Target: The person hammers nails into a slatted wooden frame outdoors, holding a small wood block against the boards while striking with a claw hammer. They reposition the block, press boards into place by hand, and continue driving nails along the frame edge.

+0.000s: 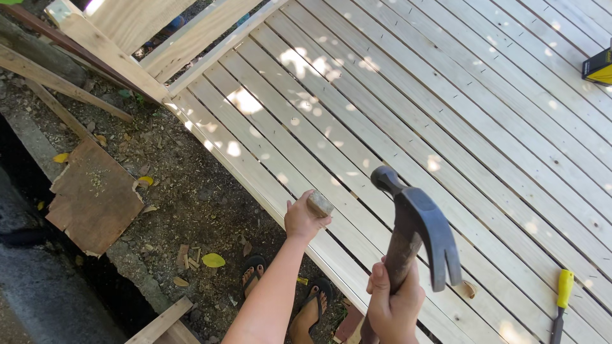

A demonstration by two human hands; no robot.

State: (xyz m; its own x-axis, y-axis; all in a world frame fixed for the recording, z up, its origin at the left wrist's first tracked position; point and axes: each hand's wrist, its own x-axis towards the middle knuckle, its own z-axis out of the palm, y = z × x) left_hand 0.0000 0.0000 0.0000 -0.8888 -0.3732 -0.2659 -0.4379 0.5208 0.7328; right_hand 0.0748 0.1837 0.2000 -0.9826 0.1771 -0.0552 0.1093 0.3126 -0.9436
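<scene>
We stand on the dirt at the edge of a pale slatted deck (408,102), looking down past our sandalled feet (255,271). Our right hand (392,299) has its fingers wrapped tight round the wooden handle of a claw hammer (417,226), whose dark head is lifted clear above the boards, face turned away from us and claws pointing down toward us. Our left hand (305,220) reaches out to the deck's near edge, fingers curled narrowly round a small wooden block (319,204) and holding it against the edge slats. Block and hammer are near each other but apart, the hammer hanging just to the right of the block. We judge this to be the moment of lining up a strike, with the block seated and the hammer raised. A blow from here would call for the left hand to keep the block steady and its fingers well off the top face, and for the hammer head to come down square rather than glancing. A yellow-handled screwdriver (562,299) lies on the boards at lower right, a yellow and black tool (599,67) peeks in at the right edge, and scrap board (95,197) lies on the ground to our left.
</scene>
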